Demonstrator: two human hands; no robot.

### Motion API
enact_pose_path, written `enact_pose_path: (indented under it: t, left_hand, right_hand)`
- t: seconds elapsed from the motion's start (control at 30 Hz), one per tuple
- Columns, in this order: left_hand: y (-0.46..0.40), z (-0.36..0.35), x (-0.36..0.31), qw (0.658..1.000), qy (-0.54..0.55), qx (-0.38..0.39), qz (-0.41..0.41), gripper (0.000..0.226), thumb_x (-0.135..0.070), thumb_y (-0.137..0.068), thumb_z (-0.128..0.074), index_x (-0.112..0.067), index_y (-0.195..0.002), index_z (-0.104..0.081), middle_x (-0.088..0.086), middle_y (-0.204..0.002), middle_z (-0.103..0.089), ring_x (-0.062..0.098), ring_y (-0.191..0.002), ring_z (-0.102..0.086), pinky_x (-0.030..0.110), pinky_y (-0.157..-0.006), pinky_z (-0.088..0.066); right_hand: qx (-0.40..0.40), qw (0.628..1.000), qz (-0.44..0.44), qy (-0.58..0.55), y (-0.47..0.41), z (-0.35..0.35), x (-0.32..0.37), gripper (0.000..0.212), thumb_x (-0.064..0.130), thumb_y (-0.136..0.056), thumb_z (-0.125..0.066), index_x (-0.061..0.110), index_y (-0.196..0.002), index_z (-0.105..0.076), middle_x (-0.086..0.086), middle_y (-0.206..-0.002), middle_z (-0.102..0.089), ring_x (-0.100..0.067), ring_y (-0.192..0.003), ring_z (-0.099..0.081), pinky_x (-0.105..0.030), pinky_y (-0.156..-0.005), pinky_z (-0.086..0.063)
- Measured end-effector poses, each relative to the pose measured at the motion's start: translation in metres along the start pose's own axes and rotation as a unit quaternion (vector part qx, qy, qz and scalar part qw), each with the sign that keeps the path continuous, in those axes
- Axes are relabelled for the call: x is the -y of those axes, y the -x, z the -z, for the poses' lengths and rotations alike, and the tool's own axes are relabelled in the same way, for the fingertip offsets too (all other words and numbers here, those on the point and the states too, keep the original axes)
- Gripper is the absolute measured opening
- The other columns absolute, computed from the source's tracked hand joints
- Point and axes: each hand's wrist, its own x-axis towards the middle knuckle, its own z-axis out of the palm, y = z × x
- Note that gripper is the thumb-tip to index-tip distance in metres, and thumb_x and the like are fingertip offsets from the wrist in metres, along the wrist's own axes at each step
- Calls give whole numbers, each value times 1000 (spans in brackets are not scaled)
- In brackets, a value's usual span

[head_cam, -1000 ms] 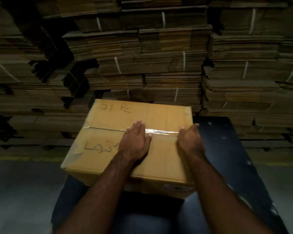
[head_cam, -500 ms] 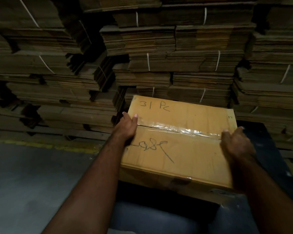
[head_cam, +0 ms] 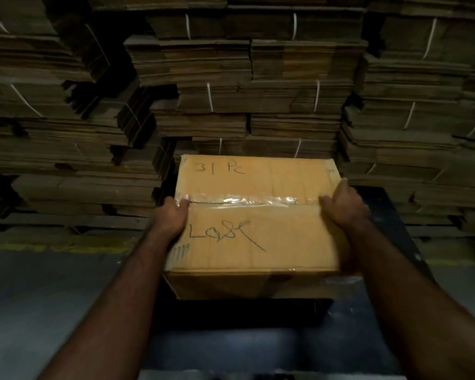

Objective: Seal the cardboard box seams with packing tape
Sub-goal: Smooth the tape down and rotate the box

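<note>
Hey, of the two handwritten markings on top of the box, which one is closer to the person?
The "Lo8"-like scrawl, below the taped seam between the left hand and right hand. "31 Pc" sits at the far edge.

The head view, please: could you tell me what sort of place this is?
Probably a packaging warehouse: tied stacks of flattened cardboard fill the background, and a taped box marked "31 Pc" sits on a dark table.

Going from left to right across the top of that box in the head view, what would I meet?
The person's left hand at the left edge → the clear packing tape strip along the centre seam of the tan cardboard box → the right hand at the right edge.
</note>
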Motion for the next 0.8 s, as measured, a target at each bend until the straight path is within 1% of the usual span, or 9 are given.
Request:
enact_pose_path:
  t: [0.07, 0.17, 0.23, 0.3, 0.37, 0.57, 0.67, 0.73, 0.8]
  left_hand:
    - [12, 2, -7, 995, -72, -60, -12, 68, -66, -96, -38, -6, -126, -54, 23, -120, -60, 42, -105, -59, 47, -85, -49]
    - [53, 2, 1, 990, -91, -79, -72, 66, -63, -89, -56, -9, -126, -51, 18, -121, -58, 36, -103, -57, 41, -76, -47]
    - [91, -3, 17, 989, -87, -54, -110, 93, -75, -74, -64, -13, -139, -40, 17, -137, -47, 36, -120, -51, 46, -88, -49]
    - [122, -9, 25, 987, -119, 1, -108, 131, -92, -55, -63, -20, -154, -16, 12, -158, -23, 36, -140, -32, 56, -104, -43]
    - [127, -7, 29, 981, -152, 34, -112, 149, -97, -41, -64, -25, -157, -3, 6, -163, -9, 35, -147, -20, 60, -109, -36]
    - [49, 40, 2, 963, -186, 80, -178, 137, -96, -32, -67, -31, -147, -32, 5, -153, -34, 34, -136, -39, 59, -106, -39]
    - [50, 31, -7, 972, -199, -16, -125, 134, -92, -44, -69, -24, -152, -27, 10, -163, -18, 41, -144, -27, 65, -107, -35]
    - [90, 5, -14, 985, -117, -103, -68, 121, -70, -69, -76, -12, -157, -16, 16, -166, -6, 45, -146, -21, 62, -109, -32]
    - [138, -31, -25, 993, 18, -113, -32, 116, -44, -81, -78, -6, -159, -1, 16, -167, 5, 43, -148, -16, 50, -115, -27]
  right_hand:
    - [-33, 999, 6, 19, 12, -6, 1, 85, 56, -93, -50, 15, -157, -10, -18, -157, -25, -40, -135, -36, -55, -107, -36]
    - [-36, 999, 14, 6, 23, -6, -14, 77, 53, -96, -46, 18, -156, -14, -17, -159, -20, -42, -137, -33, -57, -109, -35]
    - [-36, 998, 53, -3, 28, -3, -24, 68, 50, -99, -43, 27, -156, -15, -12, -163, -11, -39, -142, -26, -59, -110, -33]
    - [-47, 995, 81, 31, 36, -2, -29, 62, 48, -101, -39, 30, -155, -17, -12, -163, -10, -39, -143, -24, -56, -107, -34]
    - [-48, 992, 91, 77, 52, -5, -31, 62, 50, -102, -34, 26, -156, -15, -13, -163, -9, -40, -141, -25, -55, -106, -35]
    - [-2, 985, 18, 169, 88, 3, -33, 89, 68, -91, -39, 21, -157, -1, -10, -165, 8, -42, -142, -22, -57, -108, -29]
    - [-77, 972, 69, 210, 75, 12, -25, 87, 65, -86, -50, 17, -153, -22, -13, -160, -21, -35, -139, -32, -54, -106, -32]
    - [-93, 971, 144, 169, 54, 16, -12, 74, 57, -88, -53, 16, -147, -33, -12, -151, -35, -32, -133, -38, -49, -103, -36]
    - [-53, 974, 177, 132, 30, 17, -2, 75, 55, -89, -55, 16, -149, -31, -12, -154, -33, -32, -138, -34, -50, -107, -34]
